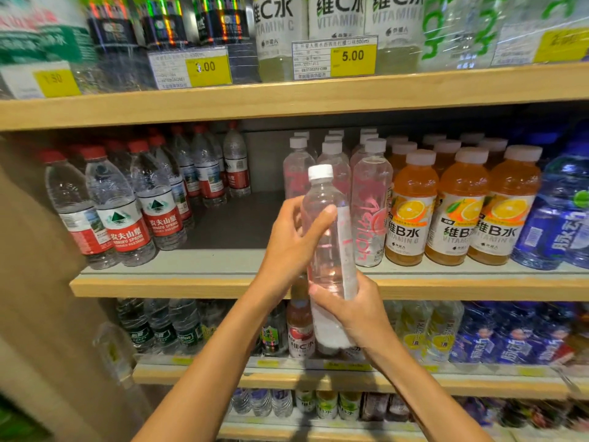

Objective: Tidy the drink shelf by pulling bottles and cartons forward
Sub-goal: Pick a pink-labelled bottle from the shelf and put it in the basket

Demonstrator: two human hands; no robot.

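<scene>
Early days: my left hand and right hand both have fingers curled round a clear white-capped bottle, held just off the middle shelf, which sits bare up front beside the pink-label bottles.

Four white price cards with yellow patches stand along the top: the 5.00 card right of middle, the 3.00 card left of it, a blurred card far left, a cropped card far right. A beige side panel runs down the left, a clear plastic tag holder hanging beside its lower part.
</scene>
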